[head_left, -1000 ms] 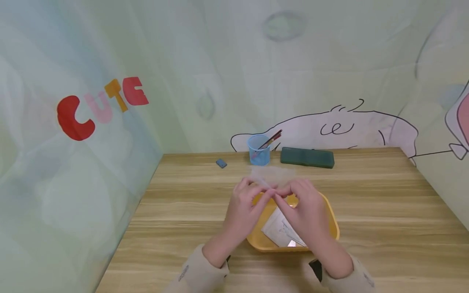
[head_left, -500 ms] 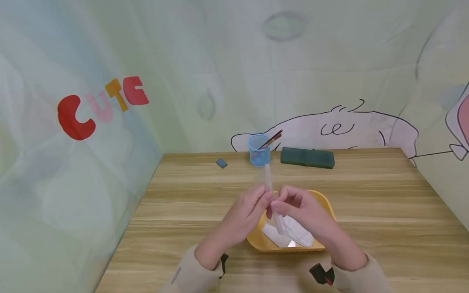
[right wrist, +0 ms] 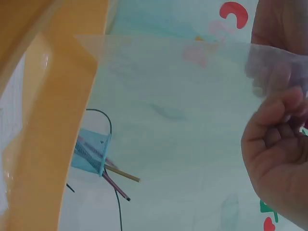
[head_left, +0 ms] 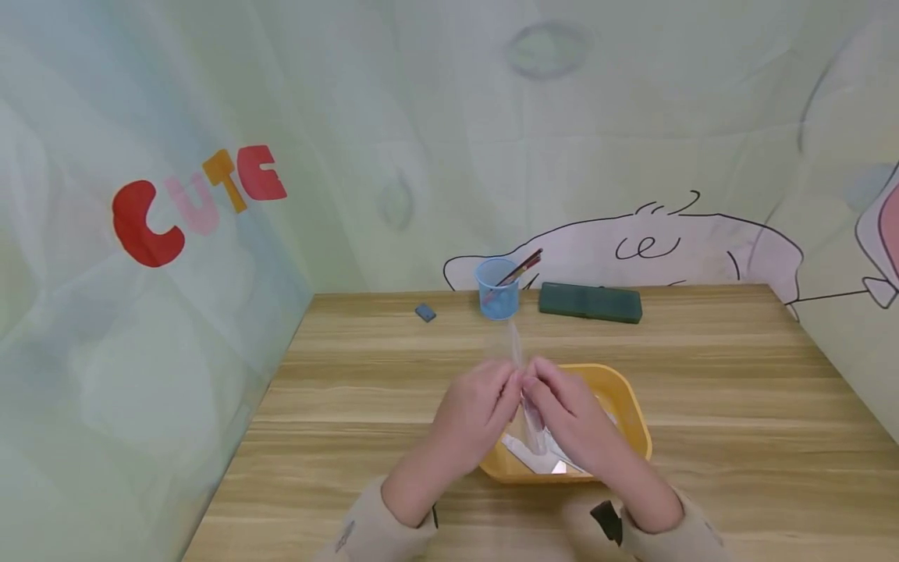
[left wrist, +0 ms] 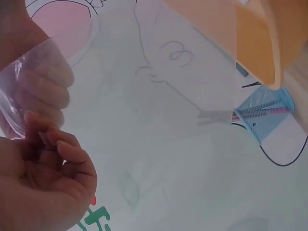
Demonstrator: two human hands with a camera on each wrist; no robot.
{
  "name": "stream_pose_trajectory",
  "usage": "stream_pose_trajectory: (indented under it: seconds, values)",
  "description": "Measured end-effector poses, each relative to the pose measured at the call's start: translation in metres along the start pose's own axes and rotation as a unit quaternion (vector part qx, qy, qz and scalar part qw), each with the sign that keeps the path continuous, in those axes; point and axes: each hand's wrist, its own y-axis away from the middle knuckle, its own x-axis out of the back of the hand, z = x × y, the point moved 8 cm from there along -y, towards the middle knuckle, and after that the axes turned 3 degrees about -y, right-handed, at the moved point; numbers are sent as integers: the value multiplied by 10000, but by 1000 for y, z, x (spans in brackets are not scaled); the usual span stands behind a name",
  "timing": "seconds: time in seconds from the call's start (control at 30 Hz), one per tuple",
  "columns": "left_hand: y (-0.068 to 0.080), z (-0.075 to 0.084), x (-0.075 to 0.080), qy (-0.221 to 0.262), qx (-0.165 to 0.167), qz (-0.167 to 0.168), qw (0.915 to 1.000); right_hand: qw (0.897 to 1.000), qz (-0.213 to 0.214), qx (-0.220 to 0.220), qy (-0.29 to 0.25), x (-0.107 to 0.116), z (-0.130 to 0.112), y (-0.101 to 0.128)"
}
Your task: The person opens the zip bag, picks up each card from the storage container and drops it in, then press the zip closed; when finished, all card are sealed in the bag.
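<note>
Clear plastic bag [head_left: 518, 367] gets pinched by both left hand [head_left: 476, 406] and right hand [head_left: 565, 410], right over the yellow tray [head_left: 628, 406].

Left hand [head_left: 477, 402] and right hand [head_left: 569, 414] pinching clear plastic bag [head_left: 518, 355] upright over yellow tray [head_left: 625, 398], wooden counter [head_left: 737, 390], blue cup [head_left: 497, 287], green case [head_left: 590, 302] at rear.
</note>
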Motion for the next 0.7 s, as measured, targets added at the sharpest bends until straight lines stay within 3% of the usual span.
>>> stream_pose_trajectory:
  seconds: [0.1, 0.23, 0.4, 0.47, 0.53, 0.7]
  values:
    - [-1, -7, -7, 385, 233, -97, 9989, 9997, 125, -224, -5, 2, 4, -1]
    - [-1, -20, -17, 1258, 695, -330, 9891, 9983, 168, -475, -300, 5, 10, -5]
    - [-1, -29, -20, 1632, 1018, -319, 9808, 9985, 370, -361, 205, 14, 10, -10]
    - [-1, -31, -17, 1500, 1100, -208, 9823, 9953, 592, -132, 755, 21, 6, -11]
    - [-2, -31, -11, 1193, 1084, -68, 9869, 9852, 848, 154, 1480, 29, 1, -12]
    - [-5, -24, 4, 8, 660, 319, 9973, 9416, 1355, 662, 3012, 42, -12, -10]
